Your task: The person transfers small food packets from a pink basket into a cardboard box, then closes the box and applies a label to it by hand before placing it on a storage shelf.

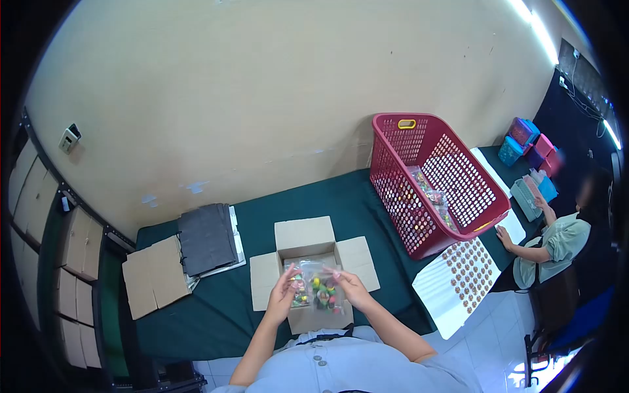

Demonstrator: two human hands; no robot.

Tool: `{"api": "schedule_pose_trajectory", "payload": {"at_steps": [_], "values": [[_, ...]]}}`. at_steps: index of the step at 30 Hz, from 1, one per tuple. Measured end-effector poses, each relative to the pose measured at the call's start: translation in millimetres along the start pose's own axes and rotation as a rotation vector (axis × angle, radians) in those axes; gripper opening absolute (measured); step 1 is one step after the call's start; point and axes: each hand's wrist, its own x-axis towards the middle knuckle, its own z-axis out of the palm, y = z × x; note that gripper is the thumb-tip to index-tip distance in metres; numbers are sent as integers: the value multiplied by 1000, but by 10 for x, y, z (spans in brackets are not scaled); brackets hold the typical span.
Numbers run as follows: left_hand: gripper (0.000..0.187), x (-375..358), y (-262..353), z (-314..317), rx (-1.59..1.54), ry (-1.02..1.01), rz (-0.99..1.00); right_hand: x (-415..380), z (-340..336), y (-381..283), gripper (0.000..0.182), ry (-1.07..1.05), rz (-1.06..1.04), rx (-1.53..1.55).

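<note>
My left hand (282, 296) pinches a clear plastic bag (300, 292) with small pink, yellow and green pieces inside. In my right hand (352, 289) is the edge of another clear bag (325, 296), filled with green, yellow and red pieces. The two bags hang side by side and partly overlap. Both are over the near side of an open cardboard box (304, 233) whose flaps are folded outward. My hands and the bags hide part of the box's inside.
A maroon laundry basket (436, 183) holding several filled bags stands on the green-covered table (262, 206). Right of it, a white sheet (436, 285) bears rows of round brown pieces. A person (550, 245) sits far right. Flattened cardboard (154, 275) and dark sheets (208, 239) lie left.
</note>
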Motion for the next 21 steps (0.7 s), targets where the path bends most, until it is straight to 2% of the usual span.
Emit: {"api": "schedule_pose_trajectory", "payload": {"at_steps": [2, 3, 5, 6, 9, 11, 12, 13, 14, 15, 17, 18, 20, 21], "values": [[51, -1, -15, 8, -29, 69, 25, 0, 66, -56, 41, 228, -31, -50], [54, -3, -38, 12, -25, -6, -3, 15, 99, -38, 41, 226, -30, -48], [58, -10, -102, 73, -20, -84, -27, 47, 184, 18, 42, 138, -324, -296], [59, -30, -156, 153, 1, -74, 8, 24, 258, 16, 39, 152, -355, -463], [58, -79, -135, 304, -24, -18, 67, 32, 285, 18, 38, 148, -452, -622], [51, -83, -131, 339, -69, 72, -21, 37, 360, 5, 33, 220, -391, -623], [40, -93, -76, 380, -34, 103, 39, 70, 439, -26, 31, 365, -380, -442], [40, -111, -28, 397, -39, 91, 39, 90, 460, -49, 28, 506, -372, -259], [37, -126, 17, 389, -74, 119, -68, 95, 424, -55, 22, 483, -237, -102], [34, -121, 58, 376, -107, 149, -169, 113, 355, 8, 22, 488, -248, -108], [36, -86, 53, 347, -24, 132, -107, 164, 178, 197, 21, 256, -211, -73], [40, -117, -27, 305, -84, 96, -94, 154, 149, 187, 21, 266, -229, -85], [44, -41, -85, 243, -145, 26, -64, 121, 81, 107, 22, 191, -5, 88], [46, -39, -84, 200, -126, -13, -68, 111, 62, 108, 22, 202, -15, 84]]}}
